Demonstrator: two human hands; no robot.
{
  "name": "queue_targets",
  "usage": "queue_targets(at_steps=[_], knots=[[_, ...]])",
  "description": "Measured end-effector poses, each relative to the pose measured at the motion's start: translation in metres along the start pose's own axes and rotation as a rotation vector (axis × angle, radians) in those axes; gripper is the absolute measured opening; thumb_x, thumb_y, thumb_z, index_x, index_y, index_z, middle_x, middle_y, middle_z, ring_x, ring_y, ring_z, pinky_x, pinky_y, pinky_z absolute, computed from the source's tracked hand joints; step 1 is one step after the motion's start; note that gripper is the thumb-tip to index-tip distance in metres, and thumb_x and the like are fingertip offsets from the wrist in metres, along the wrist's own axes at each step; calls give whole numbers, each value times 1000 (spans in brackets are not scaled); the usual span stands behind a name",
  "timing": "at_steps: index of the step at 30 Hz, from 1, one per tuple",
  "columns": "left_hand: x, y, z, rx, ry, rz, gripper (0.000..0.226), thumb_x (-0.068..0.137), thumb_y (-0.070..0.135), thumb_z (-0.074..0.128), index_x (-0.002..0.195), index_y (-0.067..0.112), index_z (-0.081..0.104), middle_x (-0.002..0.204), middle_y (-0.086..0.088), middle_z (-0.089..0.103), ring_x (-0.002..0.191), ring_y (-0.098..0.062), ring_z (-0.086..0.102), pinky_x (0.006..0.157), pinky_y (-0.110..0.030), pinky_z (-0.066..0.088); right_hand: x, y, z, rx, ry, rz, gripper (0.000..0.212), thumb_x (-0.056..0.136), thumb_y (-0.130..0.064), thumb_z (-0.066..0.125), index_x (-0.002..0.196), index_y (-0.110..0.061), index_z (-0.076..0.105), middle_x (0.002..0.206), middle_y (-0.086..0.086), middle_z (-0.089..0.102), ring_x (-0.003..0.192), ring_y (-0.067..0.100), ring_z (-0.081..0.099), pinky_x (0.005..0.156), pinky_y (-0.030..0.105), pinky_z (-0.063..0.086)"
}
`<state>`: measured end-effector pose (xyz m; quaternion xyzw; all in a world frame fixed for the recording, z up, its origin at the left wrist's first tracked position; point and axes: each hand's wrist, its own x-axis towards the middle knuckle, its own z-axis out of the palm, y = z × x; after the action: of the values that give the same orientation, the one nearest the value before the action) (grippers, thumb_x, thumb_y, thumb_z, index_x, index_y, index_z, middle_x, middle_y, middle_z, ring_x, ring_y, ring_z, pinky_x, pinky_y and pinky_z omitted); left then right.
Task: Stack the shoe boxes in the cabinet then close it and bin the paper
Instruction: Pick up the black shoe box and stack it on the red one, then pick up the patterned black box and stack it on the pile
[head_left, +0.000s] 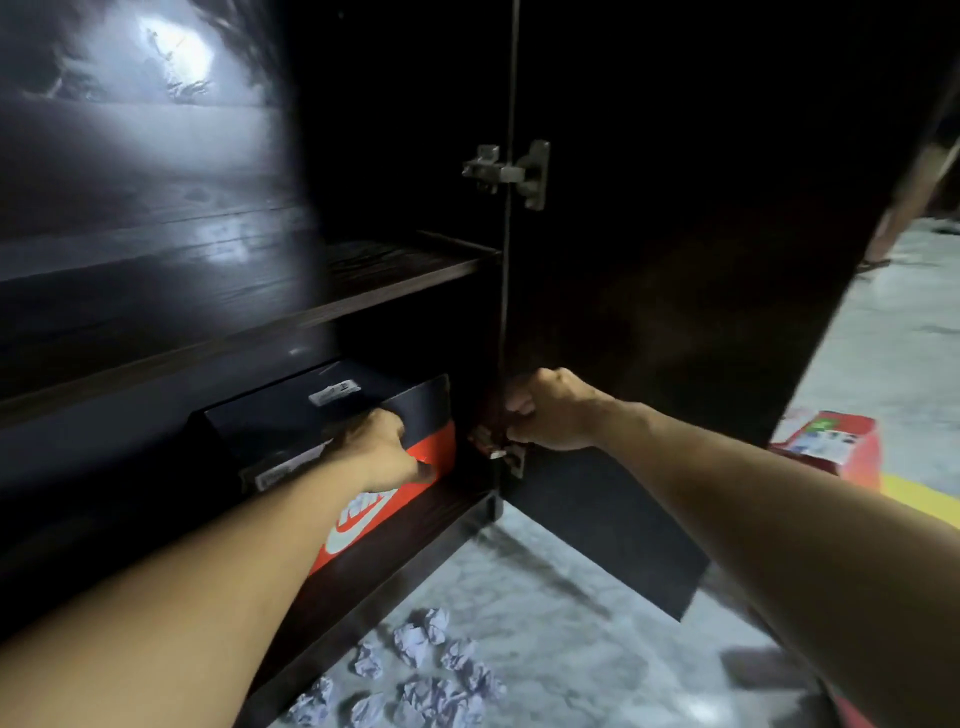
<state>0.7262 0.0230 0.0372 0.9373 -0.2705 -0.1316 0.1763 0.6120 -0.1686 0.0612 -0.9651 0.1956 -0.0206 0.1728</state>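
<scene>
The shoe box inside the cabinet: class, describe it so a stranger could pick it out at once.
Start at the dark wooden cabinet with its open door. On its bottom shelf lies an orange cardboard shoe box with a black lid, gripped by the left hand. Unlike the red box on the floor outside, its orange side bears a large white logo.

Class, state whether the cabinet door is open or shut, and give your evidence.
Open. The cabinet door swings outward on its hinge, exposing the shoe box inside.
</scene>
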Motion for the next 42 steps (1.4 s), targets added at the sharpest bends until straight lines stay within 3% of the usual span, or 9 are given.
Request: queue_targets(at_steps=[4, 7, 12, 18, 27, 30, 34, 38, 42], knots=[[-38, 75, -3, 22, -243, 175, 65, 59, 46, 87, 111, 16, 61, 106, 2, 61, 99, -16, 58, 95, -30, 47, -78, 26, -43, -41, -5, 52, 42, 79, -34, 73, 116, -17, 67, 112, 2, 68, 105, 18, 63, 93, 32, 51], [-65, 129, 3, 73, -314, 286, 105, 32, 63, 84, 126, 21, 60, 118, 3, 62, 108, -17, 60, 99, -36, 48, -139, 51, -72, -99, -21, 136, 41, 79, -38, 72, 113, -16, 68, 107, 2, 70, 101, 20, 64, 89, 29, 51], [-130, 215, 13, 120, -420, 478, 82, 64, 47, 84, 134, 18, 53, 128, 1, 58, 112, -20, 58, 94, -40, 52, -241, 91, -107, -185, -23, 270, 27, 79, -34, 70, 97, -15, 74, 95, 9, 71, 90, 26, 64, 73, 26, 50], [-202, 291, 41, 160, -503, 687, 61, 61, 53, 83, 113, 25, 66, 112, 4, 63, 99, -15, 61, 84, -34, 54, -355, 129, -124, -70, 25, 463, 46, 79, -33, 75, 122, -18, 65, 120, 0, 66, 106, 19, 62, 78, 26, 49], [-320, 365, 117, 185, -723, 856, 88, 63, 46, 85, 137, 16, 50, 129, 0, 59, 105, -18, 63, 86, -34, 54, -535, 161, -124, -4, 50, 742, 45, 78, -47, 73, 117, -29, 64, 101, -11, 62, 91, 15, 60, 70, 26, 46], [-365, 384, 145, 245, -769, 952, 82, 67, 48, 83, 136, 16, 52, 132, 1, 57, 113, -18, 60, 95, -34, 50, -592, 163, -117, -5, 37, 833, 43, 77, -48, 71, 116, -30, 65, 111, -9, 66, 100, 17, 61, 84, 33, 52], [-425, 402, 179, 267, -875, 1053, 64, 70, 42, 83, 121, 11, 60, 103, 1, 63, 86, -11, 59, 74, -19, 48, -665, 153, -106, 71, 56, 962, 58, 78, -48, 73, 129, -26, 57, 124, -6, 64, 112, 16, 59, 96, 32, 47], [-484, 410, 217, 323, -946, 1122, 82, 66, 44, 85, 134, 12, 53, 120, -4, 64, 106, -19, 64, 95, -39, 53, -733, 150, -86, 168, 107, 1081, 61, 74, -47, 77, 127, -23, 60, 117, -3, 67, 101, 17, 66, 85, 34, 56], [-537, 405, 248, 371, -996, 1238, 54, 66, 48, 83, 108, 18, 64, 122, -9, 65, 110, -24, 63, 98, -43, 50, -790, 148, -58, 255, 140, 1183, 63, 71, -47, 79, 125, -21, 61, 115, -3, 68, 99, 20, 69, 84, 40, 57]])
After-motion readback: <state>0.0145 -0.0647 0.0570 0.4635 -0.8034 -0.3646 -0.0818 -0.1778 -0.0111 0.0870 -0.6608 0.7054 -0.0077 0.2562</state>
